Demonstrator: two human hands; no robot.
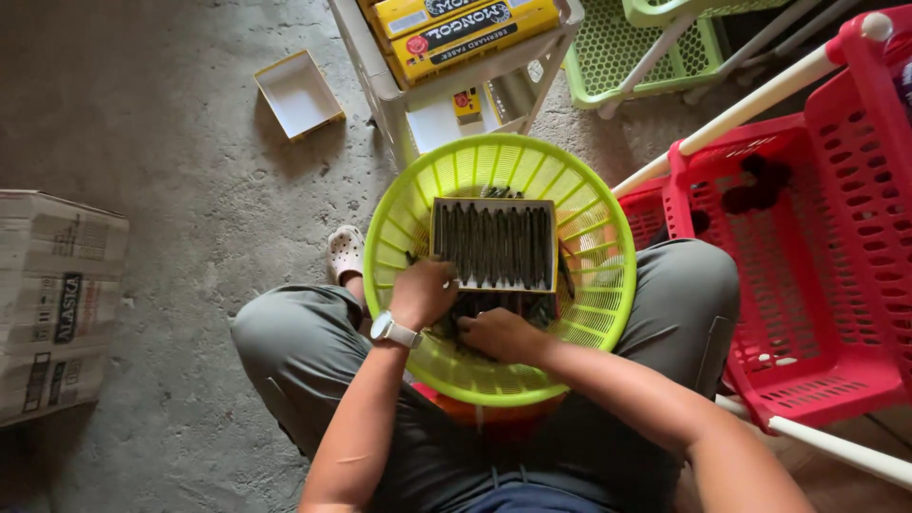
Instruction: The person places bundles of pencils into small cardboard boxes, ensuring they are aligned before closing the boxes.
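A round lime-green plastic basket (pixel 579 204) rests on my lap. Inside it lies a shallow yellow-edged box (pixel 495 243) filled with a row of dark pencils. More loose dark pencils (pixel 494 306) lie in the basket under the box's near edge. My left hand (pixel 424 291), with a white wristwatch, is closed at the box's near left corner. My right hand (pixel 499 332) is curled over the loose pencils just below the box. What each hand's fingers grip is hidden.
A white rack (pixel 380 85) with yellow pencil cartons (pixel 456 28) stands ahead. An empty small box tray (pixel 298 93) lies on the concrete floor. A cardboard carton (pixel 52 304) sits at left. Red baskets (pixel 807 247) stand at right, green ones (pixel 646 47) behind.
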